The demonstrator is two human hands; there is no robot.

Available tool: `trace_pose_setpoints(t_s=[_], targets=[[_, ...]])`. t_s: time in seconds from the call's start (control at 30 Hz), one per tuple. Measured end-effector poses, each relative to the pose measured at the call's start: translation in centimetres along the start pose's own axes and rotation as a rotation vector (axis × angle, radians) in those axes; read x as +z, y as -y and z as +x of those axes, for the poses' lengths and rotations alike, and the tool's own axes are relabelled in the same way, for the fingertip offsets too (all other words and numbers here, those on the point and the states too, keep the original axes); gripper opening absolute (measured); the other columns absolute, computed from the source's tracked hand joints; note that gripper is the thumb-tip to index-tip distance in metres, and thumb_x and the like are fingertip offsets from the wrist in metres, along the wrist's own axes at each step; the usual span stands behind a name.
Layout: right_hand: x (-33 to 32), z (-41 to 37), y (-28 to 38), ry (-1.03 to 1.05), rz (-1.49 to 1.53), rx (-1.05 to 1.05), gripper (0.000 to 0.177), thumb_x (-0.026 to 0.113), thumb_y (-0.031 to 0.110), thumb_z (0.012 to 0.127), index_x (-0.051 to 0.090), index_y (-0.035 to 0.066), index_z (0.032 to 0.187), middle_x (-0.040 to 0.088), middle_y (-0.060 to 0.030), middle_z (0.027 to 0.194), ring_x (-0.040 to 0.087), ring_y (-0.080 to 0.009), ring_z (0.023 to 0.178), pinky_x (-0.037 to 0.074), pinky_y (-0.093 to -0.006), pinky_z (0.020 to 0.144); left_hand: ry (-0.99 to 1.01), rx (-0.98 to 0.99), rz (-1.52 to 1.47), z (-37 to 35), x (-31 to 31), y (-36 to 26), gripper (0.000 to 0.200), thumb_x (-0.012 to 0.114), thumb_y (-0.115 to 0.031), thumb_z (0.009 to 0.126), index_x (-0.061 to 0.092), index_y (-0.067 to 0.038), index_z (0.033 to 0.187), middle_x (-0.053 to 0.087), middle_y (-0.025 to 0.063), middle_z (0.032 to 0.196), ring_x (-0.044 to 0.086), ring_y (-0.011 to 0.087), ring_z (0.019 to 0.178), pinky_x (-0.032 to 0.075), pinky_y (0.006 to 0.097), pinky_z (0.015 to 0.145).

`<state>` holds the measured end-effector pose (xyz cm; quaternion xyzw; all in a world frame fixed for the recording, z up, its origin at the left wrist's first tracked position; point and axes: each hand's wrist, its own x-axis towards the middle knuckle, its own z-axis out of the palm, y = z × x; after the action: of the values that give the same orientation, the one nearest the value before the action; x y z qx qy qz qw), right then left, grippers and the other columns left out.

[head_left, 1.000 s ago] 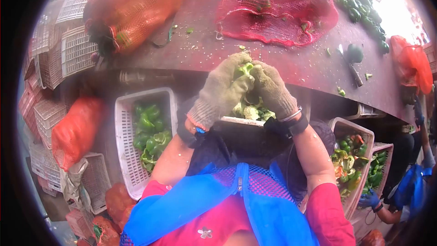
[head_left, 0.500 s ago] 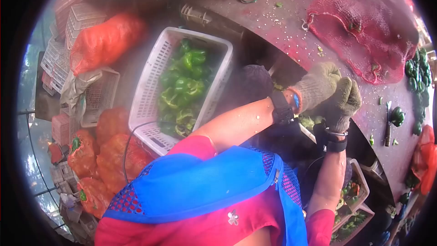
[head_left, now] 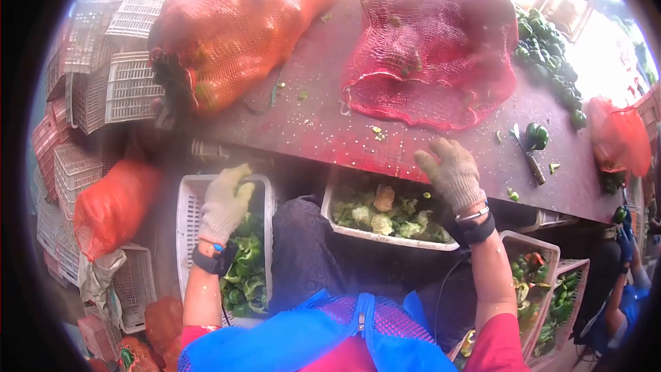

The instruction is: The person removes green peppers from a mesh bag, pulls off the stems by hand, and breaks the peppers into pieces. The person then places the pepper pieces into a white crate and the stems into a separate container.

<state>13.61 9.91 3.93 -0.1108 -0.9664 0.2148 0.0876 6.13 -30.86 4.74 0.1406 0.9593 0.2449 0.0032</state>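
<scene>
My left hand (head_left: 228,200), in a pale knitted work glove, is over the far end of a white plastic crate (head_left: 184,234). Its fingers are apart with nothing in them. Green bell peppers (head_left: 248,269), some cut open, lie in that crate. At the table's near edge is my right hand (head_left: 451,173), gloved too, its fingers spread and holding nothing. Just below it, a white bin (head_left: 385,238) contains pale pepper cores (head_left: 382,222). A knife (head_left: 529,157) rests on the table (head_left: 310,124) to the right, beside a whole green pepper (head_left: 536,136).
A red mesh sack (head_left: 430,55) lies open-mouthed on the table, with a full orange sack (head_left: 234,34) left of it. Green peppers (head_left: 547,55) are piled at far right. Crates (head_left: 138,83) stack up on the left. Another person's hand (head_left: 625,241) shows at the right edge.
My hands were close together near the table edge. Now they are apart, the left over the pepper crate and the right at the table edge. The camera view has turned and levelled.
</scene>
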Motion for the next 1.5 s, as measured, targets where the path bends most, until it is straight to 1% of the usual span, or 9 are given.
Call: trace_pose_setpoints(t_s=[0.2, 0.27, 0.4, 0.57, 0.7, 0.8, 0.97, 1.13, 1.5], targets=[[4.6, 13.7, -6.0, 0.051, -0.101, 0.12, 0.035, 0.054, 0.028, 0.088, 0.058, 0.005, 0.115, 0.066, -0.0264, 0.093, 0.064, -0.0429, 0.092, 0.05, -0.0499, 0.083, 0.374, 0.208, -0.072, 16.4, 10.7, -16.4, 0.059, 0.059, -0.018, 0.087, 0.042, -0.008, 0.143, 0.067, 0.0183, 0.093, 0.065, 0.0267, 0.078, 0.05, 0.0361, 0.074], [4.4, 16.5, -6.7, -0.001, -0.069, 0.178, 0.04, 0.054, 0.026, 0.088, 0.055, 0.006, 0.122, 0.066, -0.0266, 0.093, 0.064, -0.0424, 0.092, 0.05, -0.0495, 0.083, 0.478, 0.103, -0.071, 20.5, 13.4, -18.7, 0.077, 0.053, -0.021, 0.087, 0.015, -0.014, 0.154, 0.06, 0.03, 0.114, 0.061, 0.0408, 0.104, 0.047, 0.0456, 0.092], [1.8, 21.3, -5.1, -0.377, 0.17, 0.173, 0.044, 0.053, 0.024, 0.089, 0.053, 0.007, 0.13, 0.067, -0.0257, 0.097, 0.064, -0.0417, 0.095, 0.05, -0.0491, 0.084, 0.076, 0.036, -0.322, 26.4, 14.2, -18.7, 0.089, 0.057, -0.021, 0.088, -0.002, -0.018, 0.155, 0.053, 0.0339, 0.124, 0.056, 0.0444, 0.114, 0.045, 0.0446, 0.097], [1.7, 23.9, -1.5, 0.149, 0.659, 0.245, 0.064, 0.071, 0.042, 0.081, 0.054, 0.007, 0.131, 0.063, -0.0233, 0.118, 0.061, -0.034, 0.113, 0.048, -0.039, 0.093, -0.131, 0.183, -0.497, 30.0, 18.0, -18.5, 0.075, 0.07, -0.018, 0.087, 0.027, -0.012, 0.148, 0.059, 0.0162, 0.118, 0.06, 0.0242, 0.103, 0.05, 0.0361, 0.088], [5.8, 22.9, -2.1, -0.109, 0.713, 0.187, 0.066, 0.076, 0.043, 0.076, 0.055, 0.007, 0.128, 0.065, -0.0193, 0.115, 0.064, -0.0286, 0.108, 0.05, -0.038, 0.09, 0.123, -0.138, -1.088, 28.0, 18.9, -19.2, 0.069, 0.074, -0.024, 0.085, 0.037, -0.004, 0.14, 0.057, 0.0099, 0.119, 0.056, 0.0186, 0.107, 0.048, 0.0319, 0.092], [7.1, 19.1, -2.5, -0.24, 0.772, 0.077, 0.059, 0.075, 0.04, 0.078, 0.056, 0.008, 0.124, 0.066, -0.0191, 0.111, 0.065, -0.0291, 0.104, 0.051, -0.0376, 0.088, 0.285, 0.059, -1.205, 25.7, 19.2, -18.0, 0.069, 0.074, -0.021, 0.086, 0.036, -0.004, 0.142, 0.056, 0.0104, 0.122, 0.056, 0.0191, 0.108, 0.048, 0.0309, 0.093], [4.7, 11.6, -1.2, -0.256, 0.974, -0.048, 0.05, 0.071, 0.034, 0.082, 0.057, 0.006, 0.122, 0.066, -0.0139, 0.106, 0.064, -0.0233, 0.098, 0.051, -0.0364, 0.086, 0.322, 0.259, -0.705, 18.8, 14.2, -19.2, 0.099, 0.091, -0.022, 0.06, 0.037, -0.004, 0.142, 0.055, 0.0146, 0.127, 0.056, 0.0221, 0.113, 0.048, 0.0332, 0.095], [5.2, 5.7, -1.0, -0.195, 0.974, 0.131, 0.036, 0.066, 0.028, 0.087, 0.062, 0.006, 0.115, 0.066, -0.01, 0.105, 0.062, -0.0181, 0.097, 0.049, -0.0321, 0.088, 0.21, 0.266, -0.335, 10.4, 14.8, -20.7, 0.081, 0.087, -0.03, 0.058, 0.047, -0.007, 0.126, 0.053, 0.0187, 0.117, 0.056, 0.0358, 0.112, 0.046, 0.0425, 0.097], [7.1, 5.4, 1.3, -0.208, 0.425, 0.453, 0.043, 0.07, 0.033, 0.082, 0.064, -0.002, 0.107, 0.068, -0.0113, 0.088, 0.065, -0.0184, 0.077, 0.052, -0.0343, 0.069, 0.064, 0.027, -0.559, 7.0, 16.9, -19.6, 0.061, 0.081, -0.022, 0.063, 0.054, -0.008, 0.116, 0.053, 0.0174, 0.114, 0.057, 0.0352, 0.106, 0.048, 0.0413, 0.093]])
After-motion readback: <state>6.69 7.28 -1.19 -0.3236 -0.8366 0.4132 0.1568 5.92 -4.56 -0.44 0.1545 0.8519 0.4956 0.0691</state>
